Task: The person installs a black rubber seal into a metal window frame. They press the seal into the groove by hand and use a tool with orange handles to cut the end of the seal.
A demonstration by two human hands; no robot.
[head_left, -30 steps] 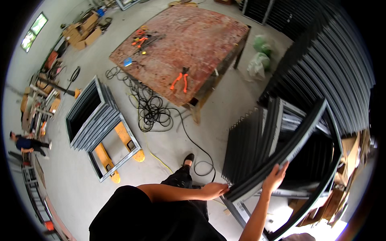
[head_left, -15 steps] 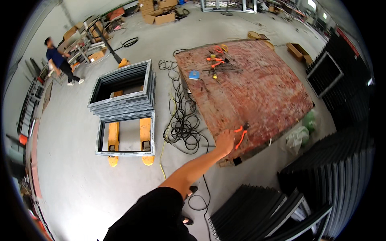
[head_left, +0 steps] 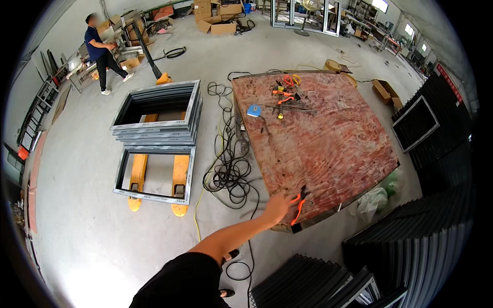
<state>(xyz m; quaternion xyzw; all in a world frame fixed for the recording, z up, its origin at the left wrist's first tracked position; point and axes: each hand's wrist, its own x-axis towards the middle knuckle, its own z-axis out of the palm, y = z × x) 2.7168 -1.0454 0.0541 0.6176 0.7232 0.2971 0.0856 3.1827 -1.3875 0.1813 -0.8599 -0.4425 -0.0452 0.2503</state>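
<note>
My left hand [head_left: 278, 208] reaches over the near left corner of a worn, red-stained wooden tabletop [head_left: 328, 149]. Its fingers close around one handle of orange-handled pliers [head_left: 299, 206], whose handles are spread and whose dark jaws point away from me. Whether the pliers touch the wood, I cannot tell. No part of my right hand shows. Toward the table's far left lie more orange-handled hand tools [head_left: 285, 96], a tool with yellow-and-black handle [head_left: 281, 114], several thin rods and a blue tape measure [head_left: 253, 110].
Left of the table, black cables [head_left: 228, 174] lie tangled on the floor. Beyond them, grey frames [head_left: 154, 197] are stacked on a yellow pallet truck [head_left: 179, 174]. Dark profiles [head_left: 405, 241] stand at the right. A person [head_left: 100, 51] in dark clothes is at the far left.
My view has shifted, so the table and pliers appear lower. My hand stays at the pliers near the table corner. The person at the far left has turned and moved right.
</note>
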